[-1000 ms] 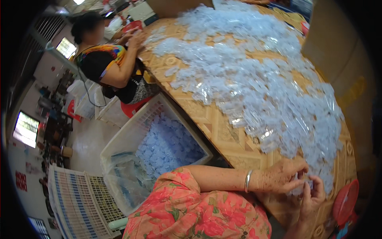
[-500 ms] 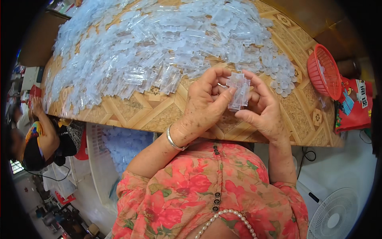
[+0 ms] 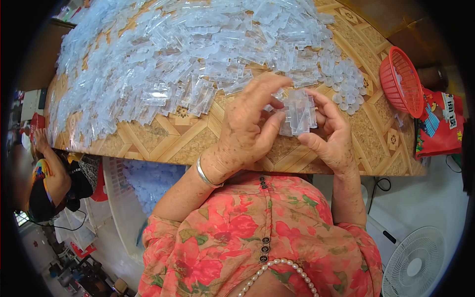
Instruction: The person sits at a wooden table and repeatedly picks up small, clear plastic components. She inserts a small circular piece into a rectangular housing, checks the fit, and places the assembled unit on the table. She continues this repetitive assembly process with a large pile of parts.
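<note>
Both hands meet over the near edge of the bench [image 3: 163, 143], a wood-patterned top with diamond inlay. The left hand [image 3: 247, 131] and the right hand [image 3: 329, 136] together grip a small bundle of clear plastic pieces [image 3: 297, 114], fingers curled around it from either side, the left thumb pressing its near face. A silver bangle [image 3: 205, 173] sits on the left wrist.

Beyond the hands, away from the body, a wide heap of clear plastic pieces [image 3: 188, 54] covers most of the bench. Bare wood shows only in a strip along the near edge, left of the left hand and under both hands, and in a patch right of the right hand. The bench's edge runs just below the wrists.

To the right of the right hand, well apart, a red plastic basket [image 3: 401, 81] lies tipped at the bench's far corner. Just beside it sits a red printed bag [image 3: 438, 126] with yellow and blue patches. Lower right, on the floor, stands a white fan [image 3: 415, 262]. Far left of the left hand, below the bench, another person [image 3: 44, 183] in a colourful top is seated, and a white crate [image 3: 126, 208] holds more pale pieces.

Compared with half a second ago, the grip on the bundle is the same, and the view has shifted slightly so the basket and bag sit higher.
</note>
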### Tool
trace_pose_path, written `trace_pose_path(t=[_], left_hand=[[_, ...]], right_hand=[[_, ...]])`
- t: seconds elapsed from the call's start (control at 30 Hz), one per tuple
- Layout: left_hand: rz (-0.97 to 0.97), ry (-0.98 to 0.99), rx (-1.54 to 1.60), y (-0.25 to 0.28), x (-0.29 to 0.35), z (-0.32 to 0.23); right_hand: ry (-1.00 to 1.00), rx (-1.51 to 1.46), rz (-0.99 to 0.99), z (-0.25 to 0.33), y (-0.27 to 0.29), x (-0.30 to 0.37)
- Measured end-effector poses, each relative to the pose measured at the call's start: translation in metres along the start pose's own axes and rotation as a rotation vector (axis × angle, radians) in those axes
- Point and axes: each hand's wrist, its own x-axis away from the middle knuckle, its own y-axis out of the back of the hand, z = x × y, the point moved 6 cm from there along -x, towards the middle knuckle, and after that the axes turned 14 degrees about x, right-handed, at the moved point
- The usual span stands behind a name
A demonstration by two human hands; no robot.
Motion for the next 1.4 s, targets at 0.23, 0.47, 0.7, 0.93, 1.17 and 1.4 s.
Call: trace_pose_path(t=[0.23,0.47,0.7,0.93,1.17,1.4], left_hand=[[0.216,-0.253,-0.158,-0.01,-0.003,-0.007],[0.106,-0.276,-0.194,-0.008,-0.002,-0.002],[-0.007,0.324,0.218,0.0,0.006,0.018],[0.034,0.294,0.29,-0.011,0.005,0.018],[0.228,0.347,0.169,-0.014,0.009,0.017],[-0.036,0.14,-0.033,0.015,0.001,0.016]], right_hand=[[-0.082,-0.124,0.033,0.0,0.005,0.002],[-0.084,-0.135,0.046,-0.01,0.003,0.001],[0.345,0.587,-0.258,0.032,-0.003,0.003],[0.301,0.697,-0.218,0.034,-0.006,0.005],[0.241,0.719,-0.152,0.034,-0.002,0.009],[0.045,0.544,-0.261,0.006,0.025,0.016]])
